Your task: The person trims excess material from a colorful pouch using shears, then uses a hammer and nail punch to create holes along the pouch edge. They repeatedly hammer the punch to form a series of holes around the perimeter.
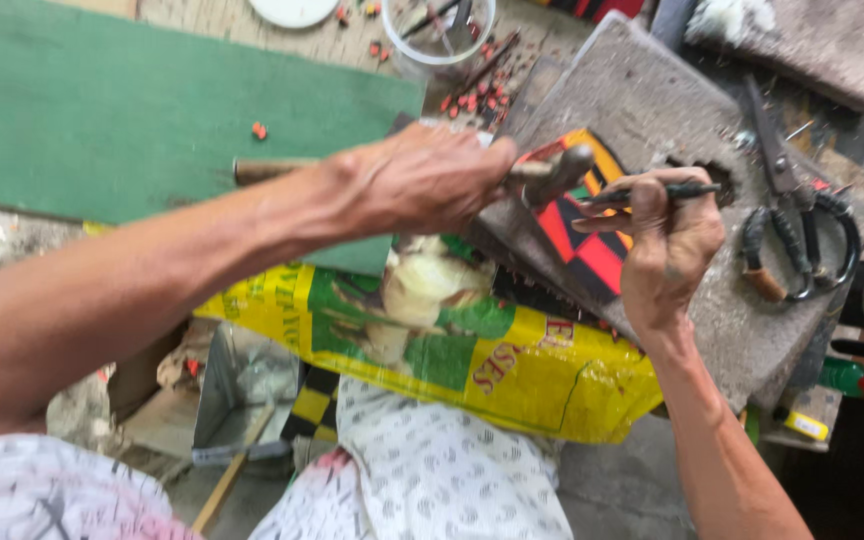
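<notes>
My left hand [422, 180] is closed around a hammer; its wooden handle [262, 170] sticks out to the left and its metal head [562, 172] hangs just over a red, black and yellow patterned piece [592, 245]. That piece lies on a worn grey block [652, 110]. My right hand [667, 245] pinches a thin dark rod-like tool [652, 192], held nearly level above the piece, its tip toward the hammer head. A yellow and green printed sack [512, 370] is draped across my lap beneath the block.
Black-handled scissors [792, 220] lie on the block's right side. A green mat [102, 110] covers the surface at left, with small red bits [472, 100] scattered near a clear tub [442, 35]. A metal box [242, 390] sits low on the left.
</notes>
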